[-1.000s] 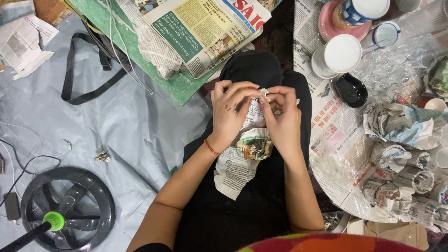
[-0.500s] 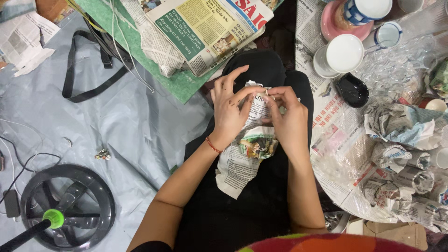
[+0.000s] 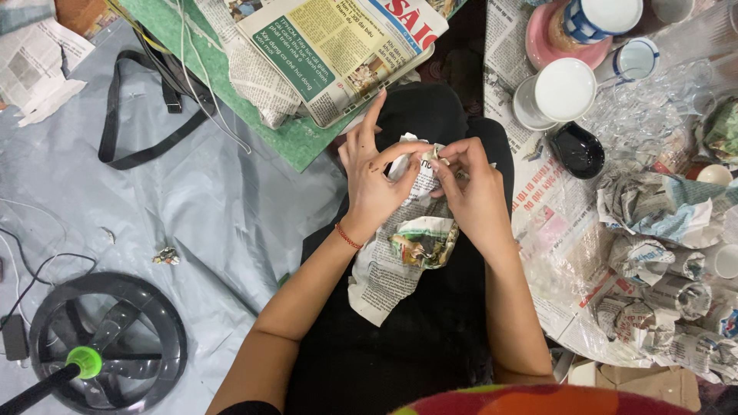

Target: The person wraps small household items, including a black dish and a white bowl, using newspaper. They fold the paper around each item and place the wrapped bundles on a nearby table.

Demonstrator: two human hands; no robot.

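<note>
Two bare hands met over the person's lap, both working at the top of a crumpled sheet of newspaper (image 3: 400, 261). The left hand (image 3: 374, 178) pinched the paper's upper edge between thumb and forefinger, its other fingers spread and raised. The right hand (image 3: 473, 188) had its fingertips closed on the same edge, just beside the left thumb, so the two grips nearly touched. What the paper wrapped was hidden; it was possibly a small cup, though the view did not settle that. The sheet hung down from the hands onto black clothing, with a coloured printed patch bunched near its middle.

A red string bracelet (image 3: 347, 236) circled the left wrist. Ahead of the hands lay a folded newspaper (image 3: 338, 54) on a green mat (image 3: 284, 138). To the right, spread newsprint bore a white cup (image 3: 563, 91), a small black dish (image 3: 578, 150), a pink plate (image 3: 542, 46) and several newspaper-wrapped bundles (image 3: 661, 207). To the left, on a grey sheet (image 3: 192, 207), were a black strap (image 3: 123, 115) and, nearer the person, a black fan base (image 3: 108, 346) with a green knob.
</note>
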